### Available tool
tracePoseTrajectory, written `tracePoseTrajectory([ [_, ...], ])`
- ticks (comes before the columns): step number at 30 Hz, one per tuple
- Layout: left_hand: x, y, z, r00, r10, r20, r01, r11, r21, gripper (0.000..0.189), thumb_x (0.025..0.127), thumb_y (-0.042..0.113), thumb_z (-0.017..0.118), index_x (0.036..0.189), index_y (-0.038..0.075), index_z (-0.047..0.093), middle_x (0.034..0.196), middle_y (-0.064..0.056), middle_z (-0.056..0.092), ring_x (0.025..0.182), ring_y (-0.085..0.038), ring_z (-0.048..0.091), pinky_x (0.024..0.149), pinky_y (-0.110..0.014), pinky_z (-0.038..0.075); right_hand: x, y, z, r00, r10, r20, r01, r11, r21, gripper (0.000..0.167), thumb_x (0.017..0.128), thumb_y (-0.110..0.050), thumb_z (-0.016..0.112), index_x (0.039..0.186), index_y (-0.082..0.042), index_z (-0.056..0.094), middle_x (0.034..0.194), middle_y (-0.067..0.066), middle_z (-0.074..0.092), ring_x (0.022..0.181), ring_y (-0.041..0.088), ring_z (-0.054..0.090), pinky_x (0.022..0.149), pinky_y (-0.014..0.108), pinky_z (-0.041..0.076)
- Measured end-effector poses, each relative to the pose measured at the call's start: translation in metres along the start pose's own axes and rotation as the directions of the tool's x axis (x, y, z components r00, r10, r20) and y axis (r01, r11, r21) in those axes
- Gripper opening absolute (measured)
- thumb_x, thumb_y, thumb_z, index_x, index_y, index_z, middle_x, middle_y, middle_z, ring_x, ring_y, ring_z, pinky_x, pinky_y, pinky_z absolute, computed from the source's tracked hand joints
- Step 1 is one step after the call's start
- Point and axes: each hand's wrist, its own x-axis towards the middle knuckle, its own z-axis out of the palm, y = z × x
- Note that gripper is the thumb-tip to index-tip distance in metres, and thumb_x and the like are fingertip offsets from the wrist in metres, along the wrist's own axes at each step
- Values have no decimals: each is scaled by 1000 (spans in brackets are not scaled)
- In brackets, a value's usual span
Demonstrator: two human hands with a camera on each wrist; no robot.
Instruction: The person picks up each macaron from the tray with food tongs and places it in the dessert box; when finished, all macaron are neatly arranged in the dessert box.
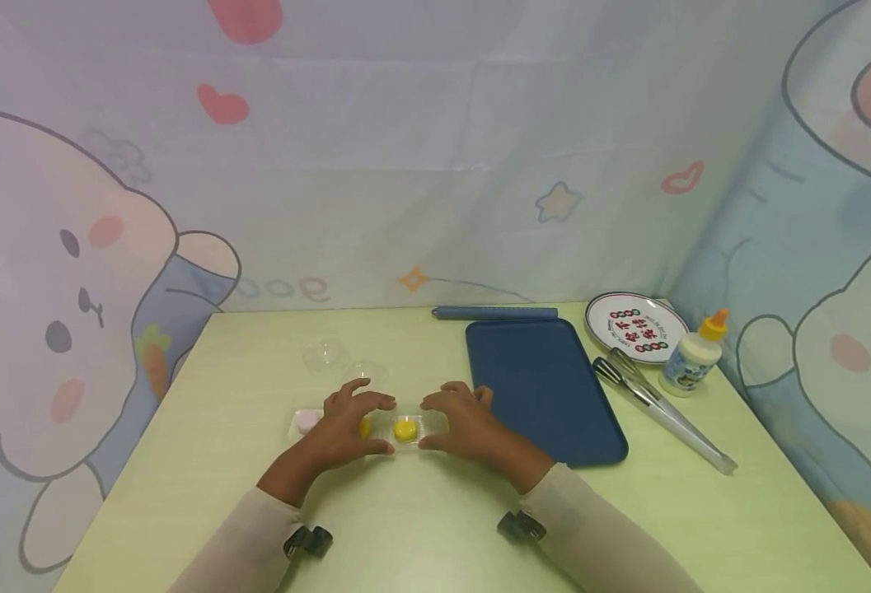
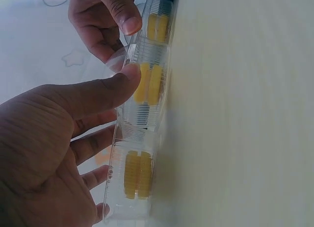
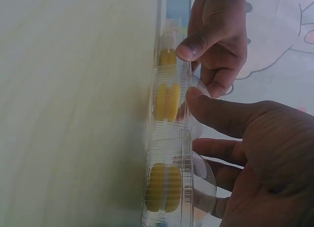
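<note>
Both hands are at a long clear plastic macaron box [image 1: 428, 427] lying on the table. Inside it, a yellow macaron [image 1: 405, 429] shows between the hands. My left hand [image 1: 348, 424] grips the box with the thumb on the near edge and fingers across the far side, partly covering another yellow macaron. My right hand [image 1: 467, 422] grips farther right in the same way. A pink macaron [image 1: 307, 421] shows left of the left hand. The left wrist view shows ribbed plastic walls around a yellow macaron [image 2: 137, 174]; the right wrist view shows one yellow macaron [image 3: 163, 188] close.
Clear domed plastic pieces [image 1: 325, 354] lie behind the left hand. Right of the hands is a blue tray [image 1: 546, 387], with a dark blue stick [image 1: 494, 313] behind it. Farther right are metal tongs [image 1: 665, 408], a printed plate [image 1: 631, 325] and an orange-capped bottle [image 1: 690, 362].
</note>
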Motion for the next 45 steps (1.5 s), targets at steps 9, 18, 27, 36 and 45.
tracePoseTrajectory([
  [9,0,1,3,1000,-9,-6,9,999,38,61,81,23,97,135,6,74,148,-10,70,162,-46,28,126,-77,13,-1,-2,-1,1000,13,12,-13,1000,-10,54,89,-29,92,136,-7,74,148,9,70,155,45,41,112,75,16],
  [18,1,1,4,1000,15,-2,-15,999,41,59,83,21,96,135,5,73,150,-12,69,163,-48,26,125,-79,13,0,-2,-1,1000,8,16,-7,999,-40,54,89,-29,92,135,-6,75,152,10,68,156,43,41,111,75,19],
  [27,1,3,3,1000,18,3,-18,998,56,62,83,22,96,138,6,72,150,-12,68,163,-49,26,124,-80,15,1,0,-2,1000,6,26,-5,999,-38,55,89,-28,92,136,-5,75,152,11,68,157,41,42,111,76,20],
  [36,0,3,-7,1000,4,18,-6,997,73,73,83,31,96,145,7,67,157,-15,62,164,-51,22,125,-80,11,1,1,-5,1000,8,26,-7,999,-42,63,91,-33,90,145,-6,69,157,13,62,155,35,47,109,68,24],
  [45,3,-6,-28,1000,-24,12,23,993,117,74,91,43,88,150,7,63,165,-21,51,162,-54,27,122,-85,17,5,-4,-9,1000,0,21,1,1000,-26,62,95,-37,85,147,-7,67,159,12,60,153,34,50,108,66,28],
])
